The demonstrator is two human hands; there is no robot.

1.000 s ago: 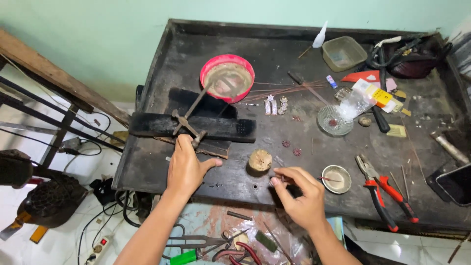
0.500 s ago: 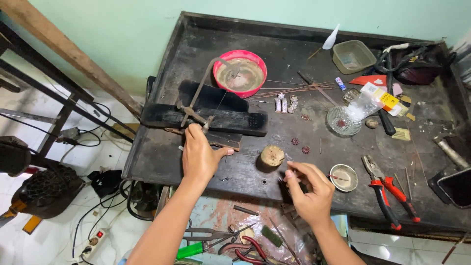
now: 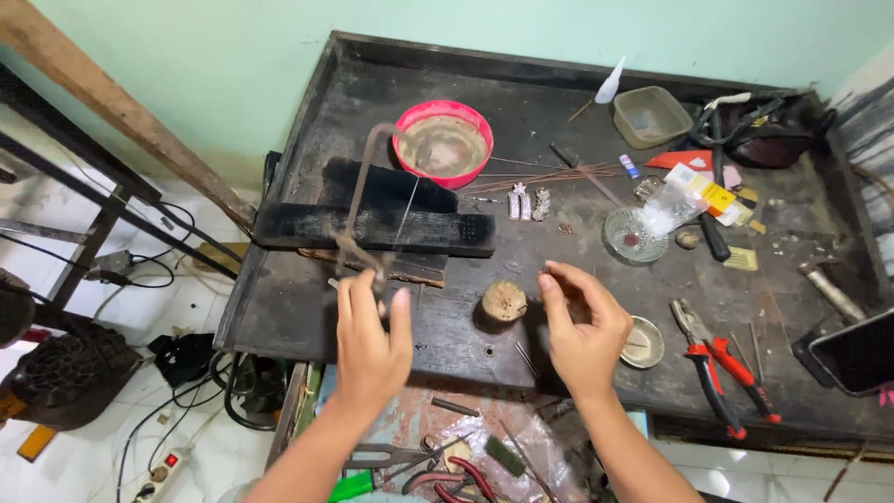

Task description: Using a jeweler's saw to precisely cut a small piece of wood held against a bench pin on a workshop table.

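My left hand (image 3: 372,340) grips the handle of a thin metal saw frame (image 3: 358,196) and holds it upright above the front of the black workbench (image 3: 307,307). The frame's arch reaches up in front of the pink bowl (image 3: 443,144). My right hand (image 3: 585,326) hovers to the right of a small round wooden stump (image 3: 504,301). Its thumb and forefinger are pinched on a small piece that is too tiny to make out. Two long black blocks (image 3: 372,228) lie just behind the saw.
Red-handled pliers (image 3: 722,368), a small metal dish (image 3: 644,343) and a glass dish (image 3: 636,235) lie to the right. A plastic tub (image 3: 649,116), a white dropper bottle (image 3: 608,82) and a phone (image 3: 857,349) are farther off. Cables and tools lie on the floor at left.
My left hand has lifted the saw frame off the black blocks and tipped it upright. My right hand has risen from the bench's front edge, still pinched.
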